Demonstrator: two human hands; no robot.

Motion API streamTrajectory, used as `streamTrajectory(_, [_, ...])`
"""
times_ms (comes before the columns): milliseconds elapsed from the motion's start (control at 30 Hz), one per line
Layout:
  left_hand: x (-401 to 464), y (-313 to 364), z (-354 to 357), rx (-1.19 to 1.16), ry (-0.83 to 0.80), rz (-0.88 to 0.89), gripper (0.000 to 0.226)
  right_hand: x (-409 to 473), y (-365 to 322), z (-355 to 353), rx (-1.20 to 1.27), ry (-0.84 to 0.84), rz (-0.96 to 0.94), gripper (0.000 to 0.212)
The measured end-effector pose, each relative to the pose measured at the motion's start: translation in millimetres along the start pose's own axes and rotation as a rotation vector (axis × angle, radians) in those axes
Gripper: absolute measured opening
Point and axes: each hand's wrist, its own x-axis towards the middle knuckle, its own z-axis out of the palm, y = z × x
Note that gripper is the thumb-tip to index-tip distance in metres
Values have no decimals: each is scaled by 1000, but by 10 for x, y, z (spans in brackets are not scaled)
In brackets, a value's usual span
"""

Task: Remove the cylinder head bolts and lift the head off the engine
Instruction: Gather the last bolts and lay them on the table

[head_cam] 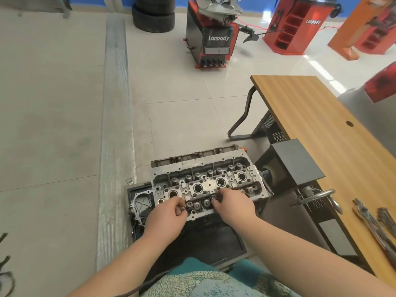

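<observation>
The cylinder head [210, 185] looks heavy and hard; the left hand [169, 213] pinches a small metal bit, the right hand [233, 202] rests curled fingers on the near edge, so lift by both ends.

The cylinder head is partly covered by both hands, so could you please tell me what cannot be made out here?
- Head view: the left hand pinches something small and metallic; too small to identify.
- The right hand hides the cylinder head beneath it; whether it grips anything is unclear.
- Tools on the wooden table are blurred and cut off by the right edge.
</observation>
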Motion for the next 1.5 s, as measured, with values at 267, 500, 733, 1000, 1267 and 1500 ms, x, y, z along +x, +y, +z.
streamTrajectory(267, [12,21,16,182,-28,99,20,17,45,145,30,85,-3,33])
streamTrajectory(500, [56,54,-17,109,-57,48,14,-54,135,119,437,94,70,32])
streamTrajectory(733, [134,154,10,-191,-125,189,47,-246,-119,-241,693,262,-75,19])
streamTrajectory(1000, [155,408,-94,-1217,-385,-47,28,-281,-755,-574,1034,25,-116,35])
streamTrajectory(1267, [60,334,-235,-1752,-460,-298,33,-259,-964,-544,785,122,-115,33])
streamTrajectory(1500, [116,-30,-407,-1489,-61,-272,17,-145,-792,-229,-25,-82,-135,26])
